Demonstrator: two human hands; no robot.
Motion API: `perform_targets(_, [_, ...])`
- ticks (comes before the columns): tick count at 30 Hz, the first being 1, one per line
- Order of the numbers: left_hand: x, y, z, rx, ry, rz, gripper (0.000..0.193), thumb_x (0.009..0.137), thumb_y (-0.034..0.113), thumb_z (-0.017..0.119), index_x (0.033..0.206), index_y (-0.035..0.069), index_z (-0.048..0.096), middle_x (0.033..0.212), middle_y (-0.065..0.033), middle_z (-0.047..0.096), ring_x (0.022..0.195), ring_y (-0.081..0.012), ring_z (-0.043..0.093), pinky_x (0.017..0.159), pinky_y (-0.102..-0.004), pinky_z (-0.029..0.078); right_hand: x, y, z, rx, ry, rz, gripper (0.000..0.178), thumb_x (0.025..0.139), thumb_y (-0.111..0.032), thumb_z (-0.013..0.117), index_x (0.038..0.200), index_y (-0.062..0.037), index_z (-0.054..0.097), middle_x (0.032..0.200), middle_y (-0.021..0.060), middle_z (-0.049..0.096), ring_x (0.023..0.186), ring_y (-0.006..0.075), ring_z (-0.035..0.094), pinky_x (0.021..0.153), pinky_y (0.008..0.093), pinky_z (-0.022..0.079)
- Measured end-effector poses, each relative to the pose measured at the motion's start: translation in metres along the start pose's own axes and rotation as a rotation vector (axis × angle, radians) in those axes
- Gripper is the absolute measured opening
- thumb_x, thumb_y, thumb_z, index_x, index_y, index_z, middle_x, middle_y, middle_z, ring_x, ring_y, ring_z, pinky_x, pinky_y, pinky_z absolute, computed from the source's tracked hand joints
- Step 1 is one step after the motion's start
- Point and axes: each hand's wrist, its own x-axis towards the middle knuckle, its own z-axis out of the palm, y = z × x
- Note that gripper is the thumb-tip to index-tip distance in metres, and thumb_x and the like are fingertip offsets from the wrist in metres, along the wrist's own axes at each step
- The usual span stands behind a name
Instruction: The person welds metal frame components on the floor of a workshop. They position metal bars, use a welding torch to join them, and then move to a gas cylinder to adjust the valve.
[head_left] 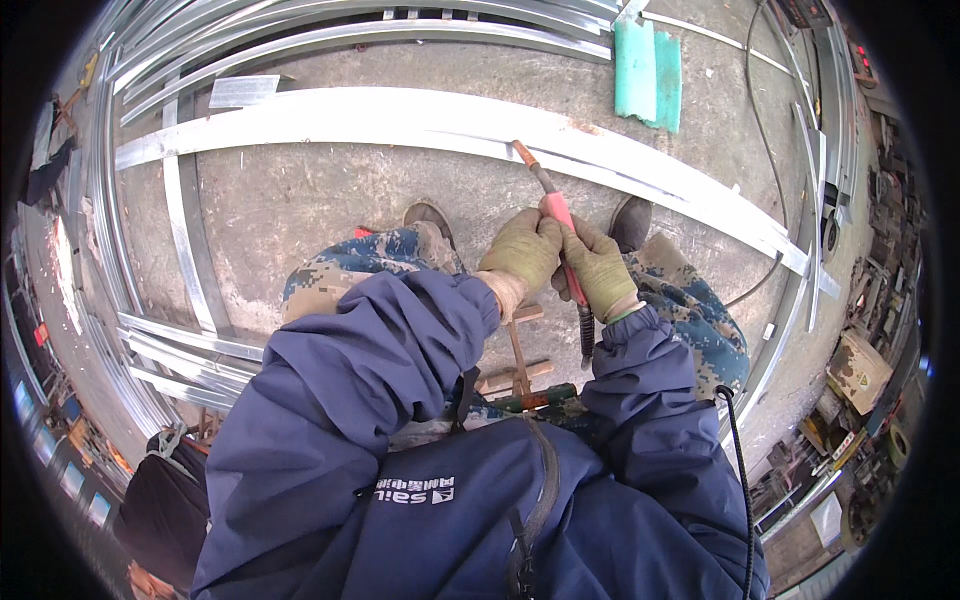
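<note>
Both my hands wear olive-green work gloves and are closed around a welding torch [557,208] with a red handle. My left hand [522,249] grips near the front of the handle, and my right hand [598,268] wraps it just behind, to the right. The torch's copper nozzle points away from me and slightly left. Its tip overlaps the near edge of a long, bright metal beam [330,112]; whether they touch I cannot tell. A black, ribbed cable sleeve [586,335] hangs from the handle's rear, below my right hand.
Two turquoise curved pieces [634,75] lie beyond the beam. Stacked metal profiles [190,365] are at the left, with more along the far side. A crossbar [190,240] runs beneath the beam's left part. Dark cable [752,90] trails at the right, near cluttered scrap [860,370].
</note>
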Motion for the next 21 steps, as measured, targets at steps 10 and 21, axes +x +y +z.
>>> perform_targets(10, [0.010, -0.008, 0.001, 0.013, 0.016, -0.011, 0.044, 0.107, 0.036, 0.047, 0.128, 0.002, 0.065, 0.107, -0.0168, 0.071, 0.096, -0.0281, 0.068, 0.088, -0.0412, 0.052, 0.005, 0.003, 0.002, -0.033, -0.014, -0.014, 0.045, 0.107, -0.037, 0.059, 0.143, -0.0081, 0.059, 0.083, 0.0018, 0.064, 0.057, 0.0114, 0.060, 0.049, 0.0273, 0.048])
perform_targets(21, [0.025, -0.024, 0.007, -0.027, 0.014, -0.015, 0.038, 0.107, 0.030, 0.049, 0.124, 0.001, 0.065, 0.096, -0.0113, 0.068, 0.083, -0.0206, 0.063, 0.078, -0.0379, 0.052, 0.004, 0.002, 0.002, -0.053, -0.019, 0.004, 0.046, 0.107, -0.037, 0.059, 0.143, -0.0084, 0.059, 0.080, 0.0016, 0.064, 0.056, 0.0114, 0.060, 0.048, 0.0271, 0.047])
